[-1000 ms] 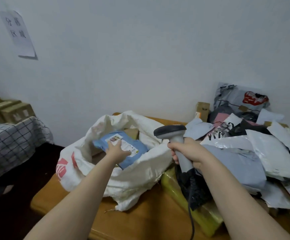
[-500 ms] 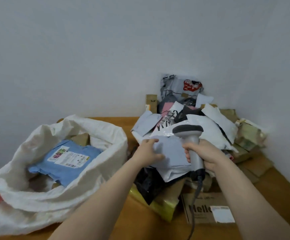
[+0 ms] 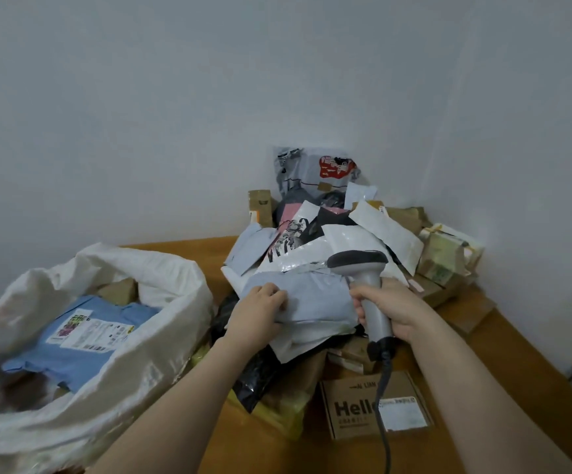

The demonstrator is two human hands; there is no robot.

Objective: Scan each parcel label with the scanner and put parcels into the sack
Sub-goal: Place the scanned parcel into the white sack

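A white woven sack (image 3: 161, 340) lies open on the left of the wooden table (image 3: 503, 367). Inside it rests a blue parcel (image 3: 72, 350) with its white label facing up. A heap of parcels (image 3: 329, 241) fills the table's back right corner. My left hand (image 3: 257, 314) grips the left edge of a pale grey mailer (image 3: 315, 299) on top of the heap's front. My right hand (image 3: 393, 309) holds the grey handheld scanner (image 3: 363, 268) upright just right of that mailer, its dark head pointing left and its cable hanging down.
A brown box printed "Hello" (image 3: 373, 405) lies at the front under the scanner cable. A black bag (image 3: 264, 374) and a yellow packet (image 3: 277, 415) sit beneath the grey mailer. Taped cardboard boxes (image 3: 448, 254) stack against the right wall. Walls close the corner behind.
My left hand let go of the blue parcel in the sack, crossed right to the heap and closed on the grey mailer. The view swung right; the scanner stayed in my right hand.
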